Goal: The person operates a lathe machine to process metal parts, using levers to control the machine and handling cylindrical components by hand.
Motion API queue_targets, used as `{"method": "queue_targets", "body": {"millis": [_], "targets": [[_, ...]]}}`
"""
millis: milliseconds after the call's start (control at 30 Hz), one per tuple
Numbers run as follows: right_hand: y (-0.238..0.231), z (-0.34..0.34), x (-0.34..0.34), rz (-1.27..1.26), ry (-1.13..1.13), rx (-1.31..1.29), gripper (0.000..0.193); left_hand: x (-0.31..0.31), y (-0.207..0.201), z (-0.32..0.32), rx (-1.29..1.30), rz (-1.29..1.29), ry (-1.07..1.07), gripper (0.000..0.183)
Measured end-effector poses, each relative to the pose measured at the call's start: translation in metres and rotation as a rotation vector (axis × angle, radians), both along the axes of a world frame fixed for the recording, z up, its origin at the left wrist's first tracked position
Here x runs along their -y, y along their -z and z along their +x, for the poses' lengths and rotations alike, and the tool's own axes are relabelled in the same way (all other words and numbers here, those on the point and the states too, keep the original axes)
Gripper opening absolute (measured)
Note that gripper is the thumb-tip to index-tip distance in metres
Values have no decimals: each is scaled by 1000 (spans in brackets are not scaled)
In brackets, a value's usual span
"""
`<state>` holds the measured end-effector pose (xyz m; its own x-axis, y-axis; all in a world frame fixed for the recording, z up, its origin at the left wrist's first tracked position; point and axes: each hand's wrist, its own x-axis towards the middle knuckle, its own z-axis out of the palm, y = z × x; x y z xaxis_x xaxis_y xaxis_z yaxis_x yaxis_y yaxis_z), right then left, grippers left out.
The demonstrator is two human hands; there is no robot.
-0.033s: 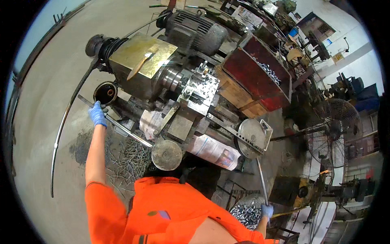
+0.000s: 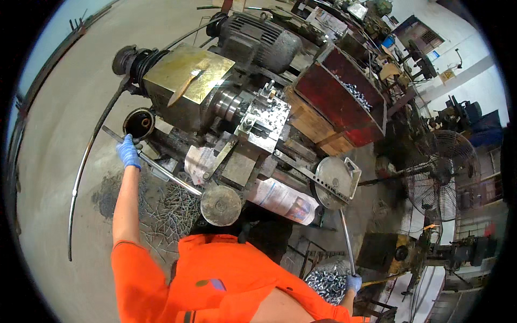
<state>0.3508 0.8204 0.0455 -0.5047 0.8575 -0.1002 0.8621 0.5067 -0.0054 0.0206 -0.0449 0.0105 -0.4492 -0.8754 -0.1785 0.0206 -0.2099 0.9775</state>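
Observation:
On the left, my left hand (image 2: 128,152) in a blue glove is closed round a long metal lever (image 2: 171,176), which slants down to a round grey disc (image 2: 221,205) in front of me. At the lower right, my gloved right hand (image 2: 354,282) grips the lower end of a steel handle rod (image 2: 348,239). That rod rises to a round plate (image 2: 329,180) at the right of the lathe-like machine. Between the hands are the machine's chuck (image 2: 229,105) and its metal tool slide (image 2: 264,124), strewn with bright chips.
A wooden-handled brush (image 2: 183,90) lies on the brass-coloured cover (image 2: 188,67). Behind stand a motor (image 2: 261,40) and a red bin (image 2: 344,91) holding small metal parts. More parts fill a basket (image 2: 327,282) beside my right hand. Metal scrap (image 2: 175,212) covers floor at left; a fan (image 2: 444,175) stands right.

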Motion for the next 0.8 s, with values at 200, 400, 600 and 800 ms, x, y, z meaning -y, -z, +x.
{"method": "queue_targets", "body": {"millis": [200,400,600,800], "targets": [[40,41,-27,88,62,34,39,-11,-1,-6,-63,8,-36,15],[30,35,1,97,91,22,36,-11,-3,-2,-72,-1,-31,14],[28,34,4,78,70,39,37,-7,0,-1,-101,-13,-10,14],[32,38,-1,67,53,58,40,-7,1,0,-109,-13,6,16]]}}
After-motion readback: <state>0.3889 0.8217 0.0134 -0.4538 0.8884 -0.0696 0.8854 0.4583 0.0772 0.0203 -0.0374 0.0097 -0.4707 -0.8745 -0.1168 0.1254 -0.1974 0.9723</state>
